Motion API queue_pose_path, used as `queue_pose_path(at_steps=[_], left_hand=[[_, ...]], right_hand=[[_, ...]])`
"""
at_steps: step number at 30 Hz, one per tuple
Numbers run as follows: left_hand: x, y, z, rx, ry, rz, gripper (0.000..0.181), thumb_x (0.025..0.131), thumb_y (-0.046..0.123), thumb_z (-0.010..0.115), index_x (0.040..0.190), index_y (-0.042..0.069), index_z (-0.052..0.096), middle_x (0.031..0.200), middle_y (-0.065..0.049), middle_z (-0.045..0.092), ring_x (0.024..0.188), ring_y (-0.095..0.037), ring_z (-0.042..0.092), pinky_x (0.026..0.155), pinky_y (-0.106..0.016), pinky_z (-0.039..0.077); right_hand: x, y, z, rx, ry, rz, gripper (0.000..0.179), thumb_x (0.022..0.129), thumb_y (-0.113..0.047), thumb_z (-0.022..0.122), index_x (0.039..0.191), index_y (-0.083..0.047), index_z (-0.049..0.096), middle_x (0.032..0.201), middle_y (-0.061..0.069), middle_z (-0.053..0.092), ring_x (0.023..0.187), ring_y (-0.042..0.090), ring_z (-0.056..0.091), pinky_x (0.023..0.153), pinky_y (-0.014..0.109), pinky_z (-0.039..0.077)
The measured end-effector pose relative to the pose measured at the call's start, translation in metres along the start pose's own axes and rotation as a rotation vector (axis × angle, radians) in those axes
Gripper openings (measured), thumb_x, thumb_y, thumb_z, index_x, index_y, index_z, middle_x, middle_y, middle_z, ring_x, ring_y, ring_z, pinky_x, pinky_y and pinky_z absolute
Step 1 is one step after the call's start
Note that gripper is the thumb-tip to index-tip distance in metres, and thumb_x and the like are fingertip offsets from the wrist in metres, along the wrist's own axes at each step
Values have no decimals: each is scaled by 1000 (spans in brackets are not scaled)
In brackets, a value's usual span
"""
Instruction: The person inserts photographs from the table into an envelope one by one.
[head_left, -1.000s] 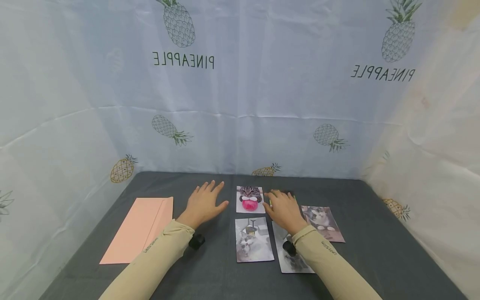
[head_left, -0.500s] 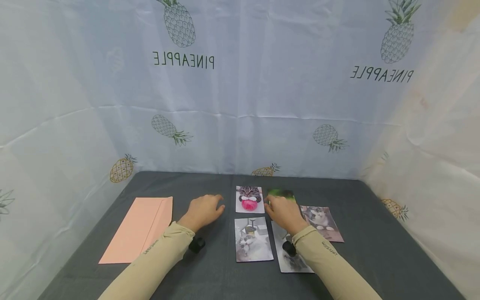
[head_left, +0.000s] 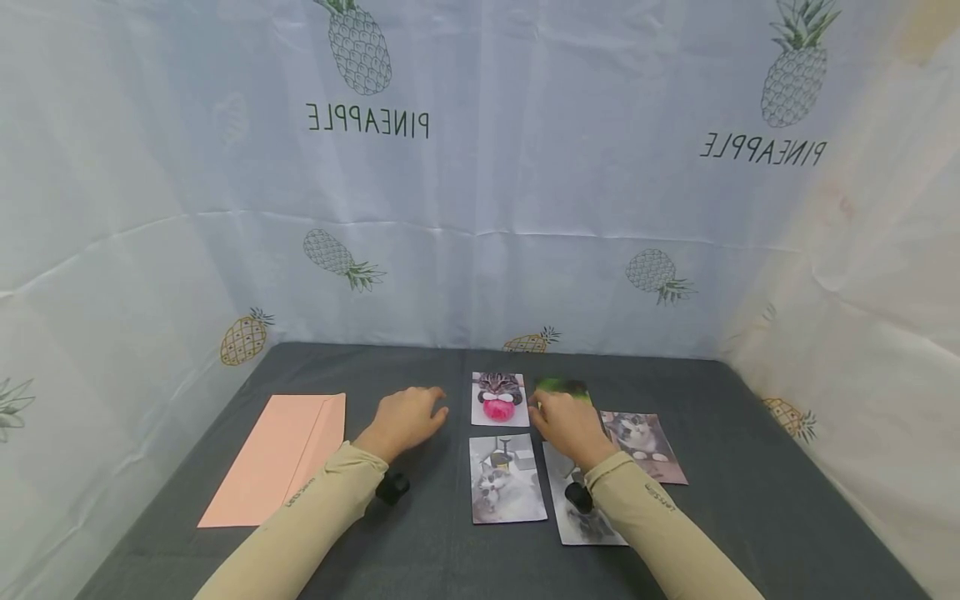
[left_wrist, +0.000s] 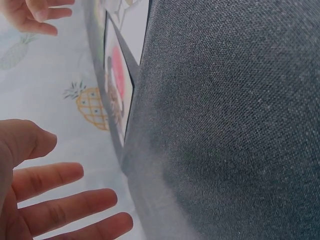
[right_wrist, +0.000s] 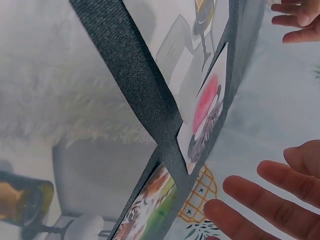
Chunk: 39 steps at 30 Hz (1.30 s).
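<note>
The green picture card [head_left: 564, 387] lies on the dark surface [head_left: 442, 558], partly hidden by the right hand [head_left: 567, 423]; more of it shows than a second ago, that hand's fingers having tipped down. The left hand [head_left: 402, 422] has dipped too, beside the pink-ball cat card [head_left: 499, 400]. Both hands are empty, fingers loosely extended. The peach envelope [head_left: 273, 458] lies unmoved.

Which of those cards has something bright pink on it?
The left card in the back row; no other card shows bright pink in its visible part.
</note>
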<state>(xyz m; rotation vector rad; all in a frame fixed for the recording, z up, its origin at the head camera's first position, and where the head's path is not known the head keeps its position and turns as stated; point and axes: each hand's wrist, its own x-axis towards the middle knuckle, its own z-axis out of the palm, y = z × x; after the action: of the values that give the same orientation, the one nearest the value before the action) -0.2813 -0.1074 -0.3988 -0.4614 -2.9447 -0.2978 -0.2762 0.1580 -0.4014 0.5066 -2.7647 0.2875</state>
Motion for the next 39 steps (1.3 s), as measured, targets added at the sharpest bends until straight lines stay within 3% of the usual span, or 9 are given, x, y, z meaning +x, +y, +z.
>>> queue_pose_path(at_steps=[5, 10, 16, 20, 24, 28, 33, 36, 39], left_hand=[[-3, -4, -5, -31, -6, -4, 31, 94, 31, 61, 120, 16, 67, 110, -7, 72, 78, -18, 67, 50, -36, 48], [-6, -17, -15, -52, -2, -27, 33, 95, 30, 59, 124, 15, 65, 106, -8, 72, 61, -14, 59, 44, -30, 40], [-17, -52, -34, -39, -1, -62, 34, 97, 29, 57, 126, 12, 62, 107, -11, 70, 54, -11, 52, 45, -29, 37], [-31, -83, -45, -38, 31, -62, 35, 97, 25, 56, 127, 8, 61, 119, -17, 66, 56, -12, 54, 45, -30, 37], [-50, -116, -50, -25, 84, -56, 35, 96, 20, 57, 127, 5, 60, 122, -21, 63, 75, -25, 66, 49, -33, 45], [-70, -142, -53, 4, 94, -59, 37, 93, 17, 61, 129, 5, 58, 127, -24, 60, 105, -40, 63, 68, -47, 54], [-91, -166, -51, -14, 33, -13, 47, 91, 18, 65, 133, 2, 54, 132, -26, 54, 120, -46, 51, 87, -59, 47], [-99, -178, -47, -45, -19, 35, 53, 89, 19, 69, 135, 0, 51, 135, -30, 49, 122, -51, 47, 89, -61, 45], [-105, -187, -45, -78, -80, 72, 61, 84, 20, 74, 135, -2, 50, 138, -35, 43, 123, -56, 41, 90, -63, 42]], right_hand=[[-2, 2, -5, 64, -49, 52, 18, 95, -22, 60, 106, -13, 71, 81, -1, 71, 57, 8, 58, 45, 27, 42], [-7, 12, -7, 77, -51, 92, 19, 94, -23, 62, 108, -12, 70, 90, 2, 73, 65, 14, 65, 46, 27, 44], [-23, 41, -14, 106, -66, 133, 20, 94, -19, 60, 110, -8, 68, 95, 8, 71, 68, 17, 64, 55, 33, 50], [-39, 69, -25, 122, -108, 196, 25, 96, -20, 59, 115, -6, 66, 105, 12, 68, 88, 27, 67, 73, 46, 55], [-57, 96, -33, 167, -181, 241, 32, 97, -22, 57, 123, -3, 62, 118, 19, 63, 103, 36, 63, 82, 54, 51], [-66, 118, -32, 227, -266, 240, 39, 96, -21, 58, 129, 0, 58, 127, 27, 57, 113, 44, 56, 88, 58, 47], [-71, 133, -25, 202, -304, 157, 44, 89, -18, 66, 128, 3, 58, 130, 33, 52, 121, 53, 48, 94, 64, 41], [-72, 136, -24, 179, -317, 124, 51, 85, -20, 72, 127, 4, 58, 130, 37, 49, 121, 55, 46, 95, 65, 40], [-71, 136, -24, 195, -357, 153, 58, 82, -23, 76, 130, 4, 56, 135, 38, 44, 124, 56, 42, 97, 66, 38]])
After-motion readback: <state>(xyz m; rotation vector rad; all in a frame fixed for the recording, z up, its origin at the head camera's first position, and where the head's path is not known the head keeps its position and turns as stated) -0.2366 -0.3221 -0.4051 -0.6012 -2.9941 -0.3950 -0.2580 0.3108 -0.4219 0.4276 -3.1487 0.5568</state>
